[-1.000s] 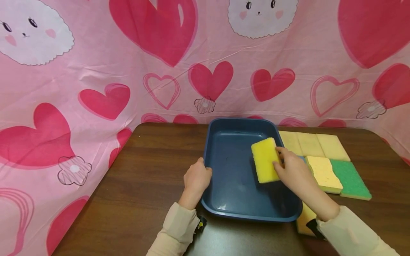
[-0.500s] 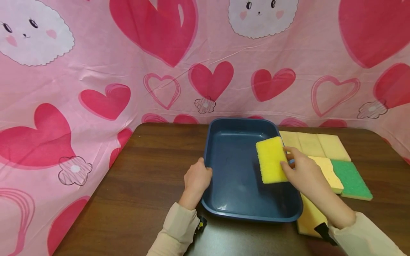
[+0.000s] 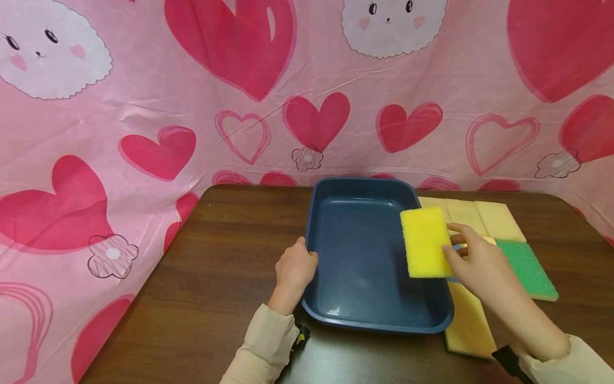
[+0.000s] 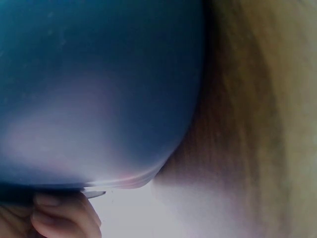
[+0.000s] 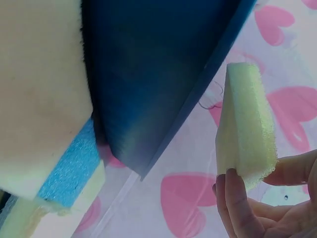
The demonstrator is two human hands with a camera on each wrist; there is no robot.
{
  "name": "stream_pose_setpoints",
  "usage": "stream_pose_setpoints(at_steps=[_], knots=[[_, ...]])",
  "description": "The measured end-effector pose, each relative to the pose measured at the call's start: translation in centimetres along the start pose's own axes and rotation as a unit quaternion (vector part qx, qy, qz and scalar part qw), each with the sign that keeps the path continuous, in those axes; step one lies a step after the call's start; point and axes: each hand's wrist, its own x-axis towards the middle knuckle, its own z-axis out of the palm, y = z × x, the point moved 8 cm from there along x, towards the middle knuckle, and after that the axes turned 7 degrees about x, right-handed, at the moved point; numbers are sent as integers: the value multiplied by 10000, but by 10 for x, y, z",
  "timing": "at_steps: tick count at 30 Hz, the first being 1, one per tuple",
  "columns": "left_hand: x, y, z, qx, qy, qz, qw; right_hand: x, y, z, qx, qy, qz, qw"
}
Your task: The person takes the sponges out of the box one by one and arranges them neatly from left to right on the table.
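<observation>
Over the right side of a dark blue rectangular pan, my right hand pinches a yellow sponge between thumb and fingers. In the right wrist view that sponge shows edge-on, with the fingertips at its lower end. My left hand grips the pan's left rim, its fingers curled at the edge. Its curled fingers also show beside the pan wall in the left wrist view. Nothing lies inside the pan.
Several pale yellow sponges lie in a row behind, right of the pan. A green-faced sponge rests at the far right, a yellow one by the pan's near right corner. A blue sponge sits partly hidden. Heart-patterned cloth backs the table.
My right hand has moved right with the yellow sponge, from over the pan's interior to its right rim. The left hand stays on the left rim.
</observation>
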Motion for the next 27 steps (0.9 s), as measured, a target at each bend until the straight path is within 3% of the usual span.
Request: stream_pose_setpoints(at_steps=[6,19,27], knots=[[0,0,0,-15,-1,11,10000,-4,18,-6,42,-87,76,9999],[-1,0,-1,-46,-6,0,10000,-19,43,-26,-235,367,-74,9990],[-1,0,-1,-33,-8,0,10000,-27,70,-32,-369,311,102,9988]])
